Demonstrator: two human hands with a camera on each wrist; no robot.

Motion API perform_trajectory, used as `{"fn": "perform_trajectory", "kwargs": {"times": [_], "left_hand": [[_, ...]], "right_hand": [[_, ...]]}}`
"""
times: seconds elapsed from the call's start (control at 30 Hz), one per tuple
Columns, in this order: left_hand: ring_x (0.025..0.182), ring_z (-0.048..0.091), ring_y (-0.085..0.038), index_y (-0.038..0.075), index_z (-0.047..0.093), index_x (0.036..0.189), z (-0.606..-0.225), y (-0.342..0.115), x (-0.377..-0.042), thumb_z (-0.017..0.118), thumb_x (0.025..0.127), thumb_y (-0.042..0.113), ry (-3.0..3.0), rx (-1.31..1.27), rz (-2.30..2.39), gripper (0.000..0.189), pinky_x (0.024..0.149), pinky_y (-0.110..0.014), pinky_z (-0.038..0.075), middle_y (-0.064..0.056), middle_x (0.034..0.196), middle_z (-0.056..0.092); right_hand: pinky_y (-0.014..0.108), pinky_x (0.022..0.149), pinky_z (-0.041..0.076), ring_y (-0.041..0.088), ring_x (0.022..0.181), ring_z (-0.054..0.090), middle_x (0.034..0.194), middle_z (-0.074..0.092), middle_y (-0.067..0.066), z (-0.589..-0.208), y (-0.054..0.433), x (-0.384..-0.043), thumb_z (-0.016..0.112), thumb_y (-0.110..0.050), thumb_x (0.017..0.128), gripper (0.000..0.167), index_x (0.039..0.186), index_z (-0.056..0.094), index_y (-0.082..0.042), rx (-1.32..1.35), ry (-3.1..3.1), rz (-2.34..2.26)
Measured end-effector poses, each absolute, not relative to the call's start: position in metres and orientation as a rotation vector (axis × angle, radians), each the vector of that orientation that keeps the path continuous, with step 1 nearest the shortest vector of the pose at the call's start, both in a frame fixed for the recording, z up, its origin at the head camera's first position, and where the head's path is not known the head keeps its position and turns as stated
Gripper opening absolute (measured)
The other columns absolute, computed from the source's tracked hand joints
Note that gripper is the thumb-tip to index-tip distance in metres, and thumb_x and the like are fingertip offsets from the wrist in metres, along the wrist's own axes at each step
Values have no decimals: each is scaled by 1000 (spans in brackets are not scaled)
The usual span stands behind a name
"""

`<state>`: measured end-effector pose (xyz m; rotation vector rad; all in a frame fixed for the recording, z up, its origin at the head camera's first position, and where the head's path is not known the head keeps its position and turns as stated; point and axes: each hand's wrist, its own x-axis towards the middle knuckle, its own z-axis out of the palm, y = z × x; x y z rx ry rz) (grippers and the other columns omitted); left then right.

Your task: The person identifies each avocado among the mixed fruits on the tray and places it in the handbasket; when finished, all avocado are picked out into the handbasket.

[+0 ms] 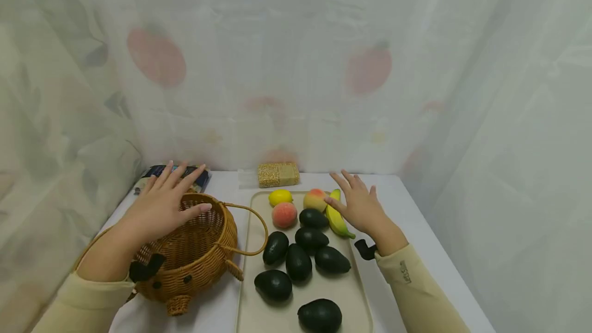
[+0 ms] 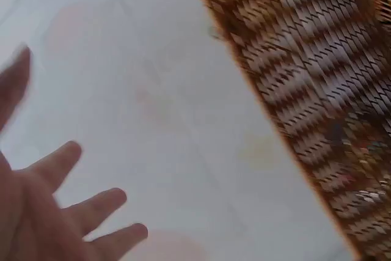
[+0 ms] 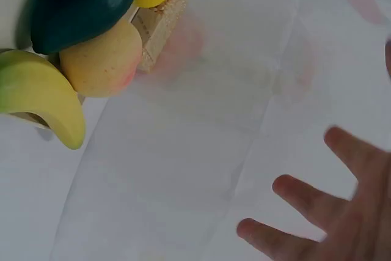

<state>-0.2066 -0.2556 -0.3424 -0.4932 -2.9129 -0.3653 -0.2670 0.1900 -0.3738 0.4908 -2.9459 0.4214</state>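
My left hand (image 1: 159, 209) is spread with straight fingers above a wicker basket (image 1: 208, 266) shaped like a pig, holding nothing. The right hand (image 1: 358, 204), also spread and bare of any object, hovers by the banana (image 1: 336, 217) on a beige tray (image 1: 356, 292). Several dark green avocados (image 1: 298, 262) lie on that tray. Behind them are a lemon (image 1: 280, 198) and two peaches, one pinkish (image 1: 284, 215) and one yellow-orange (image 1: 315, 200). In the left wrist view the hand (image 2: 55, 212) is apart from the basket's woven wall (image 2: 305, 77). The right wrist view shows the right hand's spread fingers (image 3: 305, 200).
A clear packet of yellow kernels (image 1: 278, 174) lies behind the tray. At the back left, a dark packet (image 1: 199, 181) is partly hidden by the left hand. The basket's looped handle (image 1: 265, 225) reaches over the tray's left edge. Pale curtains (image 1: 277, 66) surround the white table (image 1: 416, 271).
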Motion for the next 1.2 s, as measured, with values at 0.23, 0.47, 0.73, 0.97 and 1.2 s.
{"fn": "perform_trajectory", "kwargs": {"times": [0.23,0.47,0.73,0.97,1.2], "left_hand": [[104,69,-25,19,67,139,-324,-198,-165,84,91,22,-2445,-783,-486,51,85,-49,56,-2,132,69],[95,67,-5,29,74,123,-339,-150,-135,86,87,17,-2314,-1017,-709,40,75,-28,56,16,117,70],[109,64,-2,34,70,128,-389,-97,-128,79,97,28,-2620,-1160,-946,33,90,-32,56,19,123,64],[121,59,-11,33,67,136,-429,-63,-133,69,102,44,-2762,-1226,-782,36,95,-36,54,9,135,59],[135,53,-25,40,54,150,-466,-41,-138,71,99,48,-2838,-1288,-576,54,99,-49,53,-5,154,49]], "right_hand": [[45,74,56,27,96,70,110,73,8,-378,200,-250,65,-23,105,44,148,59,-15,321,-2689,830],[36,58,59,22,72,59,94,50,9,-400,212,-213,66,-9,104,29,133,63,-9,249,-2633,1270],[36,55,57,18,60,51,84,45,5,-452,225,-168,66,-5,103,18,121,64,-8,33,-2726,1539],[24,54,35,12,62,40,79,43,2,-496,238,-156,68,-11,102,15,117,66,-8,-23,-2831,1595],[27,68,45,17,80,52,98,50,6,-517,245,-156,71,-11,100,19,118,68,-6,185,-2832,1608]]}}
